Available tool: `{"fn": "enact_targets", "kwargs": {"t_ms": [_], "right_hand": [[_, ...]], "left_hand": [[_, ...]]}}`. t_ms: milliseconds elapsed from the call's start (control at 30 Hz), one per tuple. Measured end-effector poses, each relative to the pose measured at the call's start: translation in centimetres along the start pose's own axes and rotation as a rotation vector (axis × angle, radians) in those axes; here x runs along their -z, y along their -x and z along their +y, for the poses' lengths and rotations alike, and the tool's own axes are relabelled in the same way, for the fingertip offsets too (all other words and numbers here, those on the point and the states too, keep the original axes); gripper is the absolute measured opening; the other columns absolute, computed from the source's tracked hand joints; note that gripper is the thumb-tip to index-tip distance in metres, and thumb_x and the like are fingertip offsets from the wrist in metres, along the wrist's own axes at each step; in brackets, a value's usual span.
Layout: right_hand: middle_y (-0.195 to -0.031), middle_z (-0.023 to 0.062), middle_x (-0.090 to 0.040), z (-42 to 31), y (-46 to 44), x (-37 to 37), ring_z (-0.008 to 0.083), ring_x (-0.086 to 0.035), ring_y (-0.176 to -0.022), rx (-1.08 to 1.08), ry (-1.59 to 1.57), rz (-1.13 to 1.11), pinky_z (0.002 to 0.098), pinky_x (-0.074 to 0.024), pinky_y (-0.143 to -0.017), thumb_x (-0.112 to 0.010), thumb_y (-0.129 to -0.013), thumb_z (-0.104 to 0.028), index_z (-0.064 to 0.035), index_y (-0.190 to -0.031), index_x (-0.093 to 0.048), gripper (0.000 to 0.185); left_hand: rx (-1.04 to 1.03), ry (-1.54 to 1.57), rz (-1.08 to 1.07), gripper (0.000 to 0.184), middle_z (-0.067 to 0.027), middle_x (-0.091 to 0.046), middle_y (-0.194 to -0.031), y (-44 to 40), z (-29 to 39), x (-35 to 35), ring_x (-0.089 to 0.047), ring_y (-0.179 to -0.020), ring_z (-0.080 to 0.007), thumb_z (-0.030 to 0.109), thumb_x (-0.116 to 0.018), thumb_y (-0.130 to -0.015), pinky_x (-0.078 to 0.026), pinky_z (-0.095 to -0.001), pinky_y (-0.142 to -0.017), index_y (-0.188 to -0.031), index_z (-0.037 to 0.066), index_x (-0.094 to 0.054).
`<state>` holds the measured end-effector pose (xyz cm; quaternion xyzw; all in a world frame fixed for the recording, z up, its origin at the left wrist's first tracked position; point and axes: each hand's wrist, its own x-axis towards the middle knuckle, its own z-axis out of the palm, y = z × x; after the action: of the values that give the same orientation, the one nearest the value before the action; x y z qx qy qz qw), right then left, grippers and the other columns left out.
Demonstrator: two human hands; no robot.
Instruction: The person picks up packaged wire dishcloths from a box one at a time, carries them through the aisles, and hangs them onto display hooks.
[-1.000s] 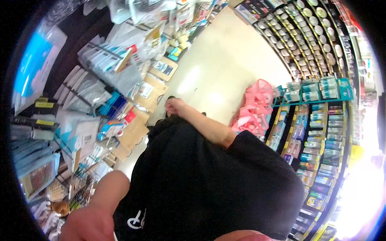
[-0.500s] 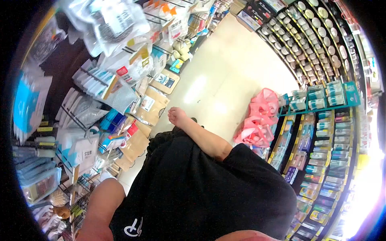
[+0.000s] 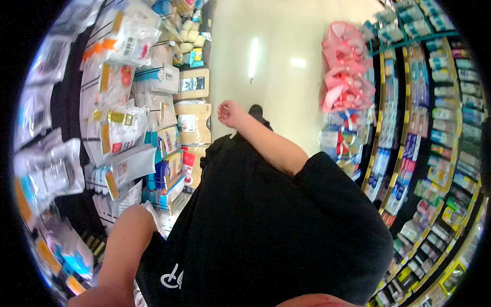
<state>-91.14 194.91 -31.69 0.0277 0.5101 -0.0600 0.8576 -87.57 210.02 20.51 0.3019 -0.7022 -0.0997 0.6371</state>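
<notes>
My right hand (image 3: 228,113) is in front of the black shirt (image 3: 276,225), above the pale floor. Its fingers are curled into a loose fist with nothing visible in them. The shoe (image 3: 256,110) shows just to the right of this hand. Nearest on the left hang brown flat packs (image 3: 196,124), apart from the hand. My left arm (image 3: 125,245) is bent at the lower left, and its hand lies outside the frame.
Hanging packets (image 3: 123,120) crowd the rack on the left. Pink frilly items (image 3: 348,69) hang on the right, before shelves of small boxed goods (image 3: 409,153). A smooth aisle floor (image 3: 276,66) runs between both sides.
The view has turned, so the aisle now runs more upright and the pink items sit higher. My right hand has stayed curled and appears higher in view. My left arm remains bent.
</notes>
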Motion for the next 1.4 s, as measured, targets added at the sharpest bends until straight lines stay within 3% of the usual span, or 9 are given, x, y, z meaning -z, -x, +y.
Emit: {"fn": "enact_targets", "kwargs": {"t_ms": [233,433,633,700,733,767,867,1033,1400], "right_hand": [[-0.069,0.006,-0.054,-7.3,0.4,2.1,0.0203,-0.052,-0.063,-0.004,-0.246,-0.074,0.032,-0.0448,-0.059,-0.05,-0.082,-0.013,-0.0057,-0.078,-0.05,0.009],[-0.073,0.0087,-0.055,-11.3,0.8,4.8,0.0213,-0.051,-0.065,0.013,-0.34,-0.022,0.0324,-0.0434,-0.059,-0.052,-0.079,-0.011,-0.0053,-0.079,-0.05,0.006],[-0.075,0.008,-0.055,-12.9,-0.4,7.0,0.0221,-0.052,-0.067,-0.03,-0.451,-0.021,0.0326,-0.0442,-0.061,-0.052,-0.078,-0.011,-0.006,-0.079,-0.05,0.005],[-0.074,0.0076,-0.055,-13.6,0.6,6.8,0.0215,-0.052,-0.067,0.027,-0.467,0.024,0.0322,-0.0444,-0.062,-0.053,-0.079,-0.011,-0.0067,-0.08,-0.05,0.005],[-0.074,0.0075,-0.055,-14.0,1.0,6.6,0.0211,-0.052,-0.066,0.028,-0.477,0.046,0.0321,-0.0444,-0.062,-0.053,-0.079,-0.011,-0.007,-0.08,-0.05,0.005],[-0.074,0.0075,-0.056,-14.5,1.3,6.7,0.0207,-0.052,-0.066,0.033,-0.487,0.074,0.0321,-0.0443,-0.062,-0.053,-0.078,-0.011,-0.0074,-0.079,-0.05,0.005],[-0.069,0.0064,-0.054,-14.8,-0.4,8.3,0.0197,-0.052,-0.061,0.059,-0.552,0.055,0.031,-0.0442,-0.058,-0.052,-0.08,-0.01,-0.0067,-0.075,-0.05,0.006],[-0.058,0.0034,-0.049,-19.1,-2.9,10.1,0.0185,-0.047,-0.052,0.167,-0.739,0.105,0.0294,-0.0435,-0.051,-0.049,-0.079,-0.01,-0.0088,-0.065,-0.047,0.014],[-0.048,0.0024,-0.041,-35.2,-8.4,4.4,0.0168,-0.044,-0.04,0.337,-0.171,0.416,0.0264,-0.041,-0.037,-0.046,-0.076,-0.011,-0.0112,-0.058,-0.041,0.018]], "left_hand": [[0.058,0.233,-0.264,0.022,0.0094,-0.047,-0.055,-5.8,-8.6,-2.3,-0.045,-0.048,0.0002,0.006,-0.06,-0.072,-0.034,-0.0176,-0.047,-0.057,0.013,-0.046],[-0.109,0.248,-0.315,0.015,-0.0032,-0.052,-0.058,-8.6,-13.8,-4.4,-0.05,-0.046,-0.0182,0.016,-0.058,-0.084,-0.036,-0.031,-0.038,-0.089,0.003,-0.06],[0.923,0.324,-0.076,0.02,-0.0011,-0.053,-0.071,2.5,-29.5,-1.4,-0.049,-0.06,-0.0127,0.022,-0.053,-0.088,-0.038,-0.0272,-0.053,-0.099,0.005,-0.057],[1.299,0.322,0.163,0.027,-0.0067,-0.061,-0.091,8.3,-38.9,-4.6,-0.054,-0.084,-0.0163,0.03,-0.05,-0.092,-0.043,-0.0295,-0.08,-0.102,0.006,-0.06],[1.457,0.355,0.218,0.023,-0.0052,-0.061,-0.084,16.8,-43.8,-4.2,-0.055,-0.077,-0.0172,0.028,-0.053,-0.089,-0.044,-0.0319,-0.072,-0.094,0.007,-0.062],[1.559,-0.204,-0.124,0.03,-0.004,-0.059,-0.077,25.0,-45.6,-3.1,-0.055,-0.071,-0.0132,0.036,-0.049,-0.091,-0.044,-0.0262,-0.065,-0.09,0.008,-0.059],[1.895,-0.398,-0.364,0.029,-0.0048,-0.059,-0.078,38.3,-42.2,-0.8,-0.056,-0.069,-0.0142,0.035,-0.05,-0.09,-0.045,-0.0277,-0.063,-0.09,0.008,-0.058],[2.314,-0.16,-0.138,0.027,-0.0062,-0.061,-0.079,45.4,-35.6,4.9,-0.058,-0.067,-0.0158,0.033,-0.051,-0.088,-0.047,-0.0301,-0.059,-0.09,0.007,-0.058],[2.086,0.308,0.601,0.021,-0.0089,-0.063,-0.081,37.9,-60.5,8.8,-0.062,-0.063,-0.0182,0.026,-0.054,-0.085,-0.051,-0.033,-0.052,-0.092,0.007,-0.058]]}}
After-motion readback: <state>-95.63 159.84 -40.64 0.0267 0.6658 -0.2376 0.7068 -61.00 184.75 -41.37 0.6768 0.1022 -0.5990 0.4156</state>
